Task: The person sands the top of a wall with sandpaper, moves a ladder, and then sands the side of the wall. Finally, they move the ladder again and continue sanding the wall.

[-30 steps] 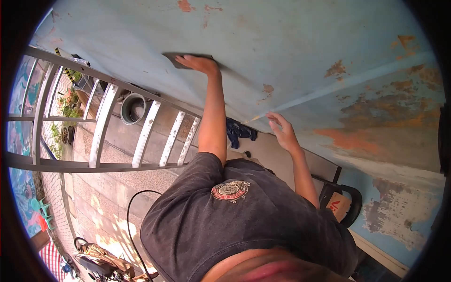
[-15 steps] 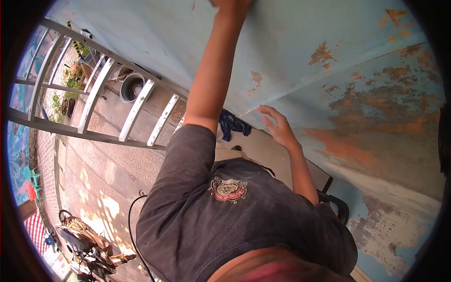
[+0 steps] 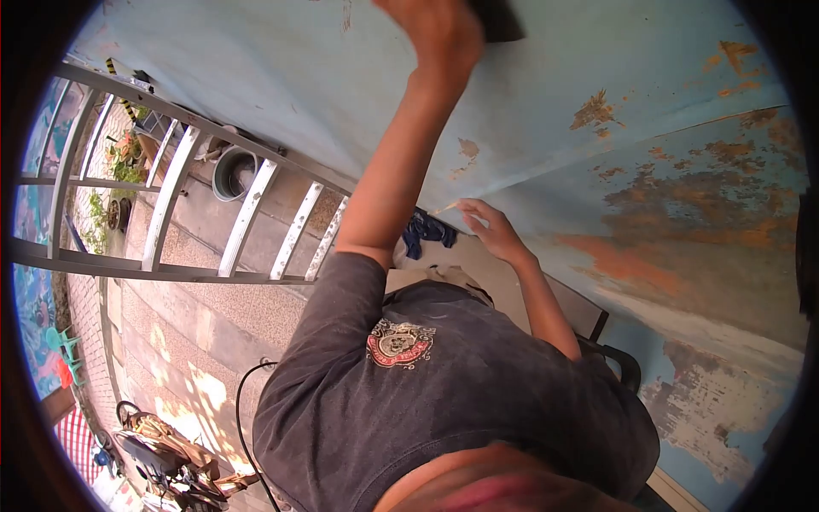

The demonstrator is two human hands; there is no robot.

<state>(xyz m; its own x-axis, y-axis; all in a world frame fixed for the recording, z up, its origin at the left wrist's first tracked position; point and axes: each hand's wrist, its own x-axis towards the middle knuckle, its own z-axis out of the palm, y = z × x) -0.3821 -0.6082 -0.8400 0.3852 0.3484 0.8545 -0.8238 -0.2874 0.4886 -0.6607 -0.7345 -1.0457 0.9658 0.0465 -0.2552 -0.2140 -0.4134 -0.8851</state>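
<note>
At the top of the view my left hand (image 3: 444, 34) is raised against a pale blue painted wall (image 3: 529, 102). It is closed around a dark, flat tool (image 3: 497, 20) that looks like a scraper; the grip is mostly hidden and partly cut off by the frame edge. My right hand (image 3: 492, 232) is lower and to the right, with nothing in it. Its fingers are slightly bent and apart, the fingertips close to the wall. Patches of peeled paint (image 3: 597, 111) and a large bare, orange-brown stain (image 3: 699, 200) mark the wall to the right.
An aluminium ladder (image 3: 165, 198) stretches along the left, near my left arm. Beyond its rungs are a grey bucket (image 3: 236, 173) and potted plants (image 3: 119, 166). A dark blue cloth (image 3: 426, 235) lies below the wall. A black cable (image 3: 241, 418) runs beside my body.
My left hand and the dark tool have come further into view, down and to the right. My right hand has shifted slightly left, its fingers still apart. The whole view has tilted a little.
</note>
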